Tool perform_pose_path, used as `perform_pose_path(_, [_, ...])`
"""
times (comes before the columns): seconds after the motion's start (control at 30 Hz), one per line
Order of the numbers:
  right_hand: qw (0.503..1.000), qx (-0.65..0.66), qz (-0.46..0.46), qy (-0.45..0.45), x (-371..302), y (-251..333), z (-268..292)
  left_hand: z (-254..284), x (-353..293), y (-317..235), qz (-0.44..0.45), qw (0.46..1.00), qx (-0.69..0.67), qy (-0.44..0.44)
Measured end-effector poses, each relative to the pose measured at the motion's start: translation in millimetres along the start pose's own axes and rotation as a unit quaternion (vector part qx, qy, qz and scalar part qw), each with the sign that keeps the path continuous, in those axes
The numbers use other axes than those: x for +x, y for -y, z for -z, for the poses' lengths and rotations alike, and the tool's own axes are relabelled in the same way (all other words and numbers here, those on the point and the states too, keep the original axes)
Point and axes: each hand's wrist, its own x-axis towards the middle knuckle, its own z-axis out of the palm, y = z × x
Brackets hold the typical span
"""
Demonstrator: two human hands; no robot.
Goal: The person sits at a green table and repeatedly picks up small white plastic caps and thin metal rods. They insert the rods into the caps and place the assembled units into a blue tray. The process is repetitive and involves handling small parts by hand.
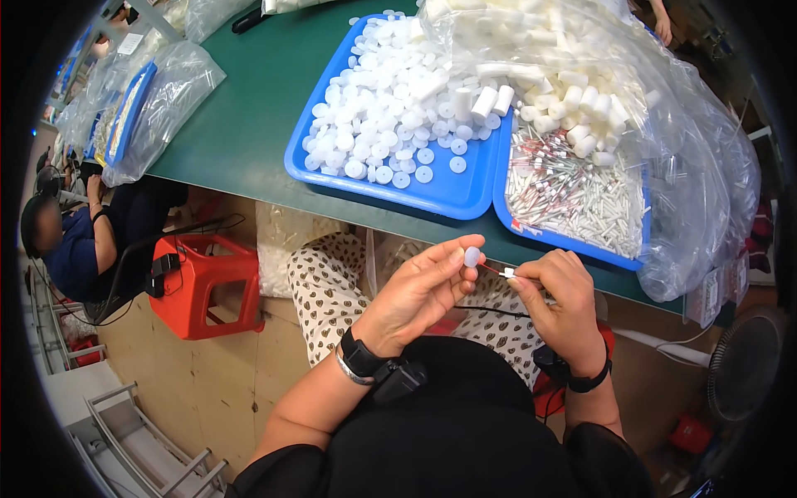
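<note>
My left hand (417,292) pinches a round translucent white plastic disc (471,256) between thumb and fingers, above my lap. Close by on its right, my right hand (563,300) is closed on a small white plastic connector (508,272) with a thin red wire (491,267). That wire reaches toward the disc; whether it passes through the disc's hole I cannot tell. Beyond my hands, a blue tray (398,192) holds many such discs. A second blue tray (564,242) holds small white pieces, some with red and dark wires.
White cylinders (581,104) spill from a clear plastic bag (693,191) over the right tray. Both trays stand on a green table (241,108). Left of me is a red stool (203,286), with a seated person (79,241) beyond. A fan (745,353) stands at right.
</note>
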Motion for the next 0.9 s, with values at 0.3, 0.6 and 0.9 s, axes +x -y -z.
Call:
perform_pose_path(0.3, [0.997,-0.063,0.045,-0.004,-1,1,-1,-7,-2,7,-0.040,0.982,0.170,-0.071])
perform_pose_path(0.6, [0.998,-0.052,0.031,0.025,-2,0,1,-1,2,12,-0.009,0.993,0.102,-0.061])
perform_pose_path(0.9, [0.998,-0.011,-0.047,0.025,-7,-4,-5,-2,3,14,0.015,0.996,0.060,-0.064])
